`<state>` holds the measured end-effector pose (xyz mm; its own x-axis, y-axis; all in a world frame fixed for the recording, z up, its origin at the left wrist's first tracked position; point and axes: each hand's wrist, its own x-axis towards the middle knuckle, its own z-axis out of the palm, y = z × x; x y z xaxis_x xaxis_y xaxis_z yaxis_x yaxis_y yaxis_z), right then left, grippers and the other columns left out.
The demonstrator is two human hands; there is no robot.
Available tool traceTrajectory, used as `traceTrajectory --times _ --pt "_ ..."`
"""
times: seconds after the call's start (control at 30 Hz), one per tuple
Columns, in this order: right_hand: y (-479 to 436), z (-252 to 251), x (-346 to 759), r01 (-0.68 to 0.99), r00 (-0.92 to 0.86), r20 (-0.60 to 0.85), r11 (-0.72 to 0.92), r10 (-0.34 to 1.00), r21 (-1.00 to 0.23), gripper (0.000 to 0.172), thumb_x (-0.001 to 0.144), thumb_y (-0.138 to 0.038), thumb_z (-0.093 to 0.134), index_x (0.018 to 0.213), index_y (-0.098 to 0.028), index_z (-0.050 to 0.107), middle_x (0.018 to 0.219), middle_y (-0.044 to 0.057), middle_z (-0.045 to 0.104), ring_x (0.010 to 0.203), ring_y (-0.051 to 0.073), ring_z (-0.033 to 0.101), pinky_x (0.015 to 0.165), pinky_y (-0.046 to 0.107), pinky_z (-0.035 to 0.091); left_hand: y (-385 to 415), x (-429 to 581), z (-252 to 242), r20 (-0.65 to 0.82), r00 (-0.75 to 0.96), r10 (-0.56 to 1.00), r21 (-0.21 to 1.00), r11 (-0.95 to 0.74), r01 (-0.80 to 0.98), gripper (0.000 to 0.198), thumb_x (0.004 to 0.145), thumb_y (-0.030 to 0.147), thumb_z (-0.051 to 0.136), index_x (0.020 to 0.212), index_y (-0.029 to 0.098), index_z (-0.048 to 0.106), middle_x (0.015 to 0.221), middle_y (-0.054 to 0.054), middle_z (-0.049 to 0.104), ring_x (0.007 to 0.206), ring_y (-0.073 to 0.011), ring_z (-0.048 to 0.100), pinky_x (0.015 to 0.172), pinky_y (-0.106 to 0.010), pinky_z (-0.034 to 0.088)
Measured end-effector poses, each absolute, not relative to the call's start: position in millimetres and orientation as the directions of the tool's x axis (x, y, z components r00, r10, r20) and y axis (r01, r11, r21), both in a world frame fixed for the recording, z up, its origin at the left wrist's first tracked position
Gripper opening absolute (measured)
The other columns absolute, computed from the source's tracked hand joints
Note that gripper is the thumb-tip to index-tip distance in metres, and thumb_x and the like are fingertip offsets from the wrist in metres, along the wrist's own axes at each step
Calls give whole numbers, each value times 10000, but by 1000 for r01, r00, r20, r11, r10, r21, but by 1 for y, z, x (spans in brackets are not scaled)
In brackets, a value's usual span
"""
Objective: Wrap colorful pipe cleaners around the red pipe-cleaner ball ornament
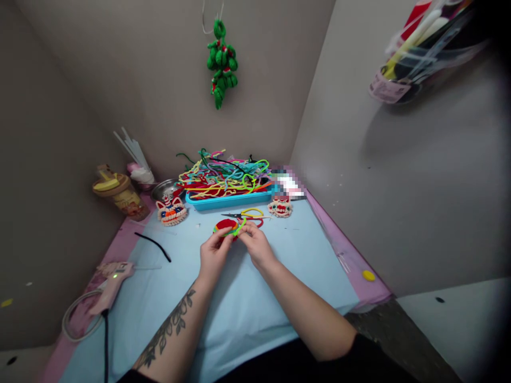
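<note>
My left hand (213,252) and my right hand (255,243) meet over the middle of the light blue table mat (239,314). Both pinch a small round craft piece (225,225), red in the middle with a green and multicoloured rim. A lime green pipe cleaner (240,227) loops from the piece toward my right fingers. Just behind the hands lie scissors (239,215) with yellow and red handles.
A blue tray (229,200) heaped with coloured pipe cleaners sits at the back. Two small woven lion faces (171,210) (280,206) flank it. A black pipe cleaner (154,244) and a pink glue gun (109,284) lie left. A yellow-lidded cup (120,194) stands far left.
</note>
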<state>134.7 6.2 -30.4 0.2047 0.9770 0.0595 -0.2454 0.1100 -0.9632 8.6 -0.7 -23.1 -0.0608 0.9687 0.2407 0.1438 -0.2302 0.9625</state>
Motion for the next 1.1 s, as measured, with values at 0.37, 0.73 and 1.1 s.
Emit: traceTrajectory --times 0.37,0.73,1.1 --pt "5 -33 130 -318 172 11 66 985 -946 121 627 -318 734 620 -212 676 994 40 596 1086 241 492 977 357 343 -2 9 -20 283 -137 949 951 -259 171 208 744 322 667 871 170 730 763 -32 724 571 -116 605 583 -231 514" --pt "5 -29 129 -613 -63 -64 -90 996 -785 120 589 -253 700 692 -193 693 757 21 684 793 193 592 899 366 421 -3 8 -24 340 -36 940 914 -322 248 197 762 328 661 875 188 742 884 -57 746 783 -183 684 779 -311 541" --pt "-3 -26 131 -198 209 94 136 973 -971 247 647 -320 707 872 -230 663 1068 37 635 1107 242 515 899 333 404 -4 8 -19 290 -176 941 946 -255 198 219 753 341 662 879 177 733 867 -60 741 790 -189 678 771 -316 539"
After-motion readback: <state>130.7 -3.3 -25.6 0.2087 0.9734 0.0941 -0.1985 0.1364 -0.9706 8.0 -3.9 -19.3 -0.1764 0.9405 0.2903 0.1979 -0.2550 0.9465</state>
